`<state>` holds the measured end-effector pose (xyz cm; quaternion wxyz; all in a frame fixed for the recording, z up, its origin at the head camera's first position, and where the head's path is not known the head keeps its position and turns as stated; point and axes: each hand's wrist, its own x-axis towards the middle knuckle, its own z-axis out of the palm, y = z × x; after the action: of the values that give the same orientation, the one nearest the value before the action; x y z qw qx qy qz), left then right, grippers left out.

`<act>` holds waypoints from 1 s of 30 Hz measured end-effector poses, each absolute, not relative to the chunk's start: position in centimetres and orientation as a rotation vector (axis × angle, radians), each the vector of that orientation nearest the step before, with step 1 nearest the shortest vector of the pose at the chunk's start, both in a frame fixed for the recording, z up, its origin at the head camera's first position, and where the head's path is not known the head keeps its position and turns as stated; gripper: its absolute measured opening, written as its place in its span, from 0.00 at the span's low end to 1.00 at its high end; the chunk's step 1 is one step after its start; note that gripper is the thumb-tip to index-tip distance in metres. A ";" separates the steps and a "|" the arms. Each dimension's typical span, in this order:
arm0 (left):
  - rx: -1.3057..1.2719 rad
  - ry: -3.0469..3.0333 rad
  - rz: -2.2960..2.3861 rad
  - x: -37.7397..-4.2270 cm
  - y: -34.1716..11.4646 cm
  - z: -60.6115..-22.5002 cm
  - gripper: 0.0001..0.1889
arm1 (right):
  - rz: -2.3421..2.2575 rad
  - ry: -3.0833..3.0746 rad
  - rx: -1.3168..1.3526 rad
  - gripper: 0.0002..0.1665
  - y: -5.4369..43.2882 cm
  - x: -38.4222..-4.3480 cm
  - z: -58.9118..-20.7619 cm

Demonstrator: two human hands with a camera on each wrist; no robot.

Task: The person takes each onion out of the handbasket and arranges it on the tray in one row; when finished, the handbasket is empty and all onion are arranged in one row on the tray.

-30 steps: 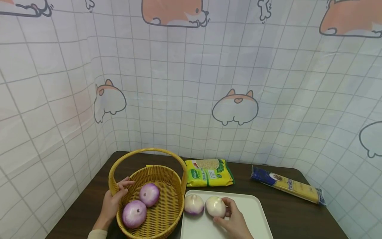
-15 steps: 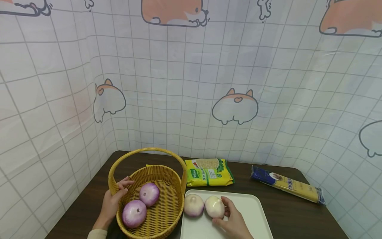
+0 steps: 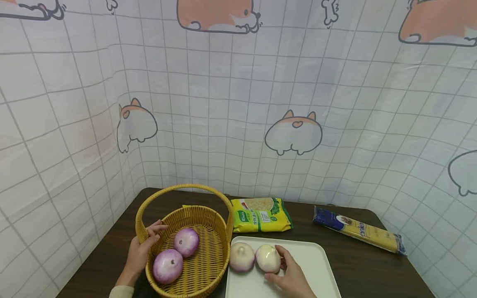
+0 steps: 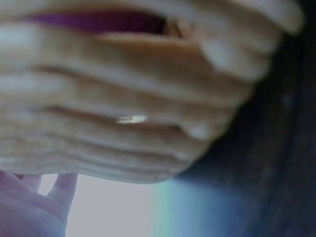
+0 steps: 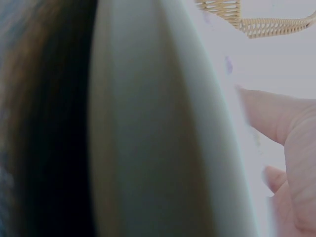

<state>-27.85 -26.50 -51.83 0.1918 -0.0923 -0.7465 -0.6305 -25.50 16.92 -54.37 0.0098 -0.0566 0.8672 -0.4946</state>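
My left hand (image 3: 137,252) grips the left side of the yellow wicker basket (image 3: 203,269), where the tall handle meets the rim. Two purple onions (image 3: 168,266) lie in the basket, toward its left side. On the white tray (image 3: 309,265), my right hand (image 3: 290,275) holds a pale onion (image 3: 268,258) from the right, with thumb and fingers curved about it. A second pale onion (image 3: 242,257) with a purple tinge sits close beside it on the left. Blurred wicker (image 4: 113,89) fills much of the left wrist view. In the right wrist view, the held onion is hard to make out.
A yellow and green Knorr packet (image 3: 261,215) lies behind the tray. Farther right is a long blue and yellow pasta packet (image 3: 359,231), lying aslant on the dark wooden table (image 3: 369,273). A white patterned curtain (image 3: 223,116) hangs behind the table.
The pale onion in my right hand has shifted slightly left. The other pale onion has turned a little, showing less purple underneath. My left hand and the basket stay put.
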 end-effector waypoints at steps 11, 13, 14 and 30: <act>-0.266 -2.095 -1.766 -27.9 -26.6 -52.0 0.12 | -1.779 2.577 -0.099 0.51 17.0 -25.4 -53.9; -0.267 -2.095 -1.772 -27.9 -26.6 -52.0 0.12 | -1.784 2.588 -0.097 0.51 17.1 -25.4 -53.7; -0.268 -2.095 -1.773 -27.9 -26.6 -52.0 0.12 | -1.783 2.592 -0.098 0.51 17.1 -25.4 -53.6; -0.261 -2.089 -1.808 -28.0 -26.6 -52.0 0.14 | -1.571 2.843 -0.165 0.40 16.7 -24.5 -48.4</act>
<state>-27.96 -26.57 -51.98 0.1824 -0.0923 -0.7401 -0.6407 -24.47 16.69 -48.43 -0.0551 -0.0508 0.8728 -0.4822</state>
